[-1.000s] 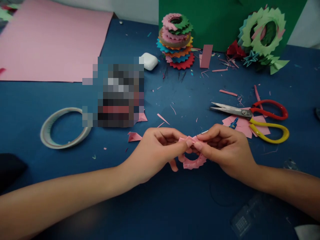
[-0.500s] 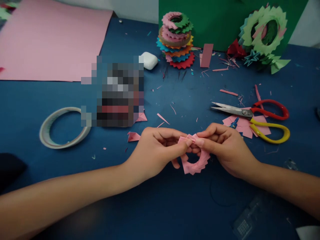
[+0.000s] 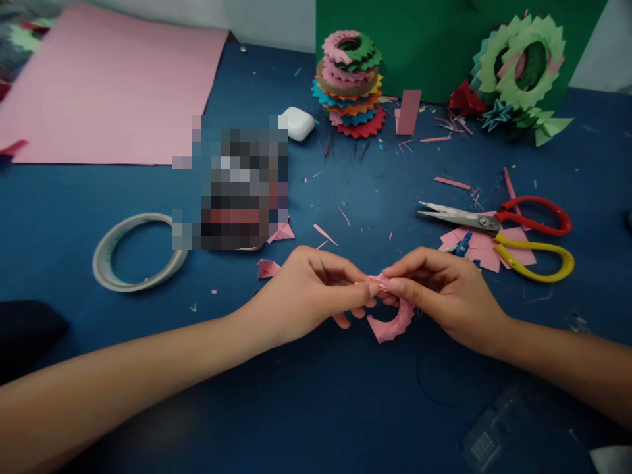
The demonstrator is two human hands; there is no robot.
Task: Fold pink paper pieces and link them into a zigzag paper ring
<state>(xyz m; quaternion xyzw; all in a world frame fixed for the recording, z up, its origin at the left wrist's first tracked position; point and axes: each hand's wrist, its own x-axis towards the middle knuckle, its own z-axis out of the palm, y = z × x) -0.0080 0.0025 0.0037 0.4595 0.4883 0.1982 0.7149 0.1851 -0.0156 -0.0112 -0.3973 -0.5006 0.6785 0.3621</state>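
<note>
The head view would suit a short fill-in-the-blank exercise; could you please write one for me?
1. The left hand and the right hand both hold a curved paper piece coloured ____.
2. The scissors have one yellow handle and one ____ handle.
3. Of the two hands, the one nearer the tape roll is the ____.
4. The board behind the paper-ring stack is ____.

Missing words: pink; red; left; green.

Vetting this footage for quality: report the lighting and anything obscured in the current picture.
Head view: the blue table darkens toward the bottom of the picture; head view: pixelation hides what lies beside the tape roll; head view: fingers partly cover the pink folded paper.
</note>
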